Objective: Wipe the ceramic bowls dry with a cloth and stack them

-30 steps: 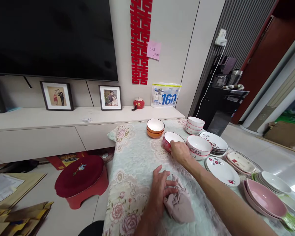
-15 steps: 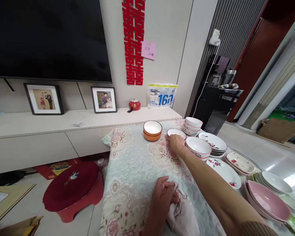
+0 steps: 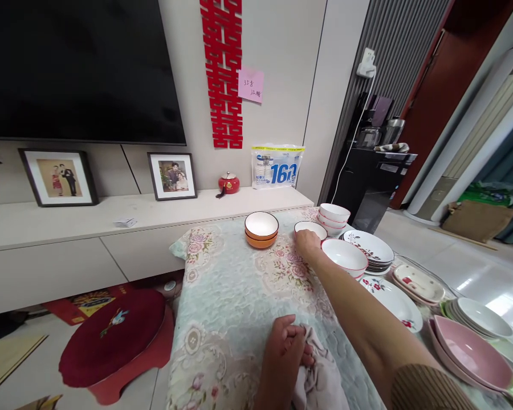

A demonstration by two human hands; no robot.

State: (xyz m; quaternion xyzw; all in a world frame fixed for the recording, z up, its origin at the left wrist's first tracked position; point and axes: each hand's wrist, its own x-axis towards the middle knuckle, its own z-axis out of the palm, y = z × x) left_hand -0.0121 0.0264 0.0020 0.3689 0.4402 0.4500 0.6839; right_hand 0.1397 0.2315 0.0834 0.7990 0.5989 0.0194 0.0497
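My right hand [image 3: 308, 244] reaches across the table and grips the near left side of a white bowl [image 3: 311, 229] with a dark rim; the fingertips are partly hidden. Close to me, my left hand [image 3: 284, 350] is curled around a crumpled pale cloth [image 3: 322, 373]. Left of the gripped bowl stand stacked orange bowls [image 3: 261, 232] with white insides. To its right are a stack of small white bowls [image 3: 334, 215] and a larger red-rimmed white bowl [image 3: 345, 256], partly behind my right forearm.
Patterned plates [image 3: 370, 246], a flowered plate [image 3: 395, 304], rectangular dishes [image 3: 419, 283], pale green-edged bowls [image 3: 483, 316] and pink leaf-shaped dishes [image 3: 470, 353] line the right side. A flowered cloth covers the table [image 3: 222, 296]. A red stool [image 3: 119, 347] stands left, a white cabinet [image 3: 154, 213] behind.
The dark-rimmed bowl has shifted slightly right, away from the orange bowls, with my right hand on it. My left hand stays on the cloth. The camera view has turned a little.
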